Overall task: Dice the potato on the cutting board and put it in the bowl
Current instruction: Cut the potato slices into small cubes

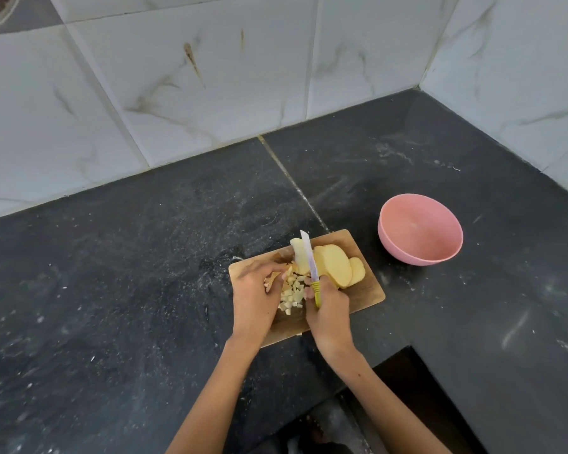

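Note:
A wooden cutting board (364, 290) lies on the dark counter. On it are several yellow potato slices (336, 263) fanned out at the right and a small heap of diced pieces (292, 294) near the middle. My right hand (328, 316) grips a knife by its green handle (316, 291); the blade (309, 253) points away from me across the slices. My left hand (253, 299) has its fingertips on a strip of potato (287, 276) beside the dice. A pink bowl (420, 231), with nothing in it, stands to the right of the board.
The black stone counter (128, 273) runs back to white marble-patterned wall tiles (177, 77) at the rear and right. A dark cutout (400, 381) in the counter edge opens just right of my right forearm.

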### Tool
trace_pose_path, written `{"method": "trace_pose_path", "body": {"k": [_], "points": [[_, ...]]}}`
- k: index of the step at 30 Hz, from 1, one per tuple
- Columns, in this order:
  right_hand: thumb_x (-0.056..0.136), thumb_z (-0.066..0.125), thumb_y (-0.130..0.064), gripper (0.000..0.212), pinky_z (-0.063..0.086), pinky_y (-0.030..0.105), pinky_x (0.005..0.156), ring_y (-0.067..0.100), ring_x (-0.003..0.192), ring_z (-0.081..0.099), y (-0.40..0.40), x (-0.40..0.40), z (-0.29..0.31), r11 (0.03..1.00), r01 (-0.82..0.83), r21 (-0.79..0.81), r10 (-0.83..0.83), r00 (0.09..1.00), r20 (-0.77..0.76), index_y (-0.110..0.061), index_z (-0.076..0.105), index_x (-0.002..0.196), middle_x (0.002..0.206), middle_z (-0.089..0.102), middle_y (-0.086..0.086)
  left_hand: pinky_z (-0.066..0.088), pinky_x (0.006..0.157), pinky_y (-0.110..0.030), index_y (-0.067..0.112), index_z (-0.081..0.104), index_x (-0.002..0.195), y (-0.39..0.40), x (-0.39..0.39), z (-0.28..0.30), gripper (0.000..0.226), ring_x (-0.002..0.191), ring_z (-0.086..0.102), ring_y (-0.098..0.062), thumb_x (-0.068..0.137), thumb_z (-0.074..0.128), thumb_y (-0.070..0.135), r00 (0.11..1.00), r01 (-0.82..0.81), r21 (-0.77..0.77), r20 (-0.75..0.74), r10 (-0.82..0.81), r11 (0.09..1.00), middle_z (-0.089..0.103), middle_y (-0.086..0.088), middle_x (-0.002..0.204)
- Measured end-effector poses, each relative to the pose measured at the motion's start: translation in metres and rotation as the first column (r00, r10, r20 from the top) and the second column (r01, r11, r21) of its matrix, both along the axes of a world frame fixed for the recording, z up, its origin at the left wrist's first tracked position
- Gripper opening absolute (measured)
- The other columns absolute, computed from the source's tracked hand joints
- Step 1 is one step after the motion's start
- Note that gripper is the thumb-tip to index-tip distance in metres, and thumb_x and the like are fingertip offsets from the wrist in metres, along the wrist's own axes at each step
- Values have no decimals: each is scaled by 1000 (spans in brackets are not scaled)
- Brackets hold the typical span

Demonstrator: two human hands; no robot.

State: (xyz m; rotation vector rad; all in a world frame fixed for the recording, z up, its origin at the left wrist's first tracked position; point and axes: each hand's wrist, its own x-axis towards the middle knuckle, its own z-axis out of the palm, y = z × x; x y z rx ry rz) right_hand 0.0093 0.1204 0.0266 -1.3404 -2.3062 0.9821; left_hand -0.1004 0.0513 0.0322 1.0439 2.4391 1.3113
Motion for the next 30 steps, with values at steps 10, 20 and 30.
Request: {"method": "trace_pose_path", "body": {"k": [10,20,30], "points": [[93,56,-10,12,49,12,71,8,91,64,1,11,-5,990,13,-138,-22,998,-64,-11,54,105,96,66,-3,49,80,-36,22,73,102,46,-16,2,21,95,56,-15,81,73,21,988,127,-234,-50,-143,964,71,7,98],[92,46,5,17,57,25,75,3,79,68,16,29,2,934,145,-326,-220,953,-209,-6,59,91,86,69,-5,37,89,-28,27,71,104,56,-15,0,36,89,56,-11,72,78,43,957,148,-369,-179,-226,917,69,8,95],[92,48,3,15,57,23,74,7,88,68,12,27,1,931,118,-347,-178,973,-147,-10,52,87,93,69,-3,41,80,-32,22,75,72,28,-18,14,10,86,57,-20,73,78,13,961,-94,-94,-269,65,991,70,7,90]]}}
